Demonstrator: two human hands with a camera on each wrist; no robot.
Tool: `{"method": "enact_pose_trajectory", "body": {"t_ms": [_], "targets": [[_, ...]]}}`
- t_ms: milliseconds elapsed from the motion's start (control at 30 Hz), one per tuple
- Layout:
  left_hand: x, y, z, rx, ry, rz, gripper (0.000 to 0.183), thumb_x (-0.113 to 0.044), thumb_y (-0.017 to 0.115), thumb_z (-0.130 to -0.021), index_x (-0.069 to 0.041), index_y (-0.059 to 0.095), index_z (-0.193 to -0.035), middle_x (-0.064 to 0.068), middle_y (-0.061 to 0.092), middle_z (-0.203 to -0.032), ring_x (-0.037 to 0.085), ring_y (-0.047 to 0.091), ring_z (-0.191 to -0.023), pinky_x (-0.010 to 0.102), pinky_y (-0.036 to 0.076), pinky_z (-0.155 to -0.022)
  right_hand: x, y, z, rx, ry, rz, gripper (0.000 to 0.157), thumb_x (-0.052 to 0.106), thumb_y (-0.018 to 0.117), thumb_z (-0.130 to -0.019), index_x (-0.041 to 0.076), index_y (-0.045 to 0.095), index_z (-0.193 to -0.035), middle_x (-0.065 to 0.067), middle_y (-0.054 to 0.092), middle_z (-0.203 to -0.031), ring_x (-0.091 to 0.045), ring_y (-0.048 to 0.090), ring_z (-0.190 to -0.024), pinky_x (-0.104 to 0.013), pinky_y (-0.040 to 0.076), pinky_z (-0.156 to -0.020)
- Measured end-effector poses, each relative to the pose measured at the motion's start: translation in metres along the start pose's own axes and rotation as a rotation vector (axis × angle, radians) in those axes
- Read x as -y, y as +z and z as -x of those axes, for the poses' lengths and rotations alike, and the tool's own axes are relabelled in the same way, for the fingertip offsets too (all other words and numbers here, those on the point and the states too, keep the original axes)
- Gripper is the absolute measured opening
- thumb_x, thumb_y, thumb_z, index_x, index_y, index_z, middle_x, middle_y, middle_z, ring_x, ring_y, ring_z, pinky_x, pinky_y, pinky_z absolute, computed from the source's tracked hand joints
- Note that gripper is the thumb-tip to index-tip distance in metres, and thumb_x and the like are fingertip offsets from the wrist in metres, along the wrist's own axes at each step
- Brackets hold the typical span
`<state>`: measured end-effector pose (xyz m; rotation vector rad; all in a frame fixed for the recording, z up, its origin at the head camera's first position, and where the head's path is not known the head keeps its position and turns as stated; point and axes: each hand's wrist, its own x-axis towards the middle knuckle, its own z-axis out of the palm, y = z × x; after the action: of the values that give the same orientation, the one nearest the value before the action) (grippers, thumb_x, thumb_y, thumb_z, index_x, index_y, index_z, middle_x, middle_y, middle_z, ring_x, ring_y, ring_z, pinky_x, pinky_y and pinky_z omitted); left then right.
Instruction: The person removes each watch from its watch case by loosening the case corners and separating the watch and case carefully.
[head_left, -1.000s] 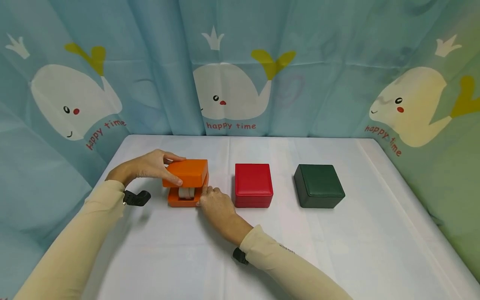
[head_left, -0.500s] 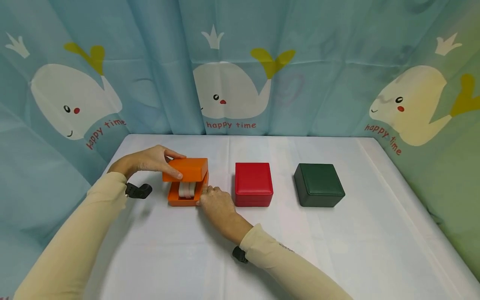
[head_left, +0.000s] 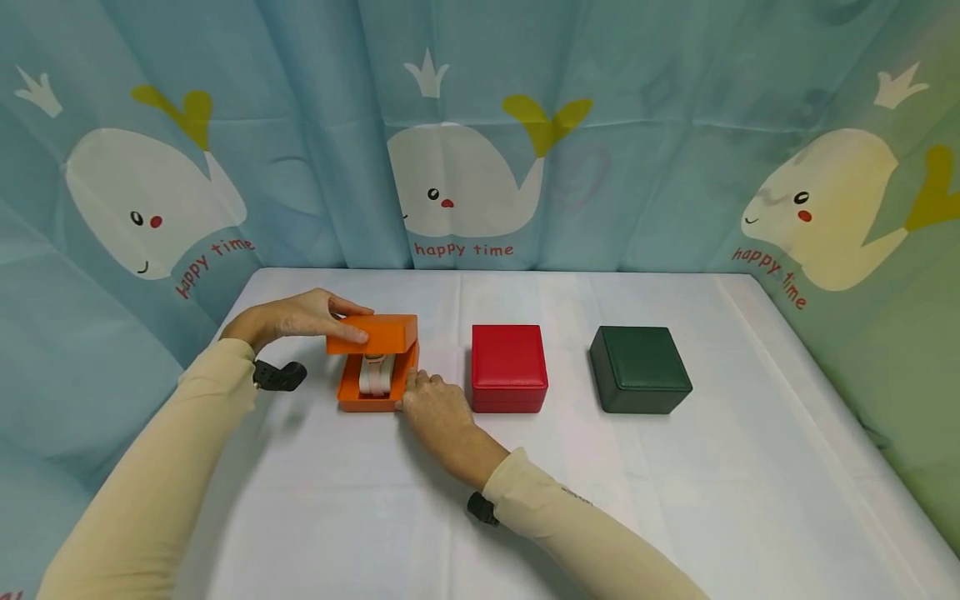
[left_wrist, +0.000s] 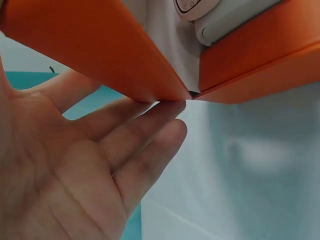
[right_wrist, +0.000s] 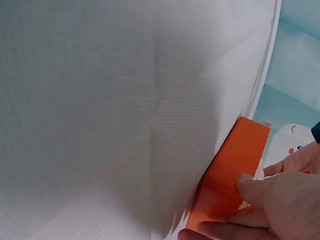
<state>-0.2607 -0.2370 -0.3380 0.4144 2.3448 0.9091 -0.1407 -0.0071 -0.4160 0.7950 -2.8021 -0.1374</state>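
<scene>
An orange watch box [head_left: 367,406] stands partly opened on the left of the table. My left hand [head_left: 292,319] holds its raised lid [head_left: 386,336], thumb on the front part and fingers towards the rear. In the left wrist view those fingers [left_wrist: 145,130] touch the lid near the hinge. Inside sits a watch [head_left: 377,379] with a pale strap; a bit of its pinkish case [left_wrist: 200,9] shows in the left wrist view. My right hand [head_left: 442,421] grips the base at its front right corner, and the right wrist view shows the thumb [right_wrist: 250,187] against the orange side.
A closed red box [head_left: 508,367] is just right of my right hand. Farther right stands a closed dark green box [head_left: 641,371]. White cloth covers the table [head_left: 337,508], and a blue curtain [head_left: 645,192] with whale prints hangs behind and at the sides.
My left hand has raised the orange lid and tipped it backward, so the gap is wider and more of the watch shows. The right hand has stayed on the base.
</scene>
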Motion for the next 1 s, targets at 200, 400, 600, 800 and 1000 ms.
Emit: {"method": "enact_pose_trajectory", "body": {"t_ms": [200,400,600,800,1000], "targets": [[0.0023,0.0020,0.0005,-0.006,-0.019,0.008,0.076,-0.048,0.073,-0.090,-0.008,0.050,-0.151,0.022,0.043,-0.153,0.039,0.034,-0.143,0.062,0.023,-0.115,-0.0005,0.0004,0.0020,0.019,-0.006,0.001,0.047,0.032,0.065,-0.101,-0.001,0.065,-0.133,-0.010,0.069,-0.125,-0.020,0.070,-0.095,-0.030,0.060,-0.069],[0.0029,0.0019,0.0002,-0.002,-0.033,0.046,0.074,-0.051,0.064,-0.096,-0.005,0.048,-0.151,0.024,0.040,-0.154,0.038,0.036,-0.140,0.061,0.026,-0.114,0.0006,0.0025,0.0045,-0.004,-0.001,0.020,0.045,0.031,0.064,-0.102,-0.001,0.065,-0.133,-0.009,0.070,-0.124,-0.019,0.069,-0.091,-0.029,0.059,-0.064],[0.0036,0.0008,-0.0022,-0.010,-0.044,0.102,0.067,-0.051,0.056,-0.101,0.004,0.055,-0.141,0.014,0.059,-0.124,0.028,0.046,-0.114,0.047,0.038,-0.099,0.0015,0.0028,0.0058,0.001,-0.001,0.016,0.046,0.032,0.064,-0.101,-0.001,0.065,-0.134,-0.009,0.069,-0.125,-0.018,0.069,-0.092,-0.029,0.059,-0.064],[0.0031,0.0006,-0.0050,0.011,-0.036,0.158,0.070,-0.052,0.053,-0.102,0.005,0.052,-0.142,0.016,0.059,-0.130,0.031,0.048,-0.120,0.050,0.038,-0.106,0.0002,0.0010,0.0051,0.010,-0.004,0.021,0.048,0.033,0.063,-0.102,-0.002,0.064,-0.134,-0.010,0.070,-0.123,-0.019,0.069,-0.091,-0.029,0.060,-0.065],[0.0020,0.0003,-0.0059,0.057,-0.020,0.214,0.074,-0.053,0.047,-0.103,0.006,0.044,-0.148,0.022,0.045,-0.150,0.037,0.036,-0.142,0.057,0.026,-0.116,-0.0003,0.0013,0.0046,-0.012,0.004,0.003,0.049,0.034,0.065,-0.101,-0.001,0.065,-0.134,-0.008,0.072,-0.113,-0.016,0.068,-0.085,-0.027,0.059,-0.063]]}}
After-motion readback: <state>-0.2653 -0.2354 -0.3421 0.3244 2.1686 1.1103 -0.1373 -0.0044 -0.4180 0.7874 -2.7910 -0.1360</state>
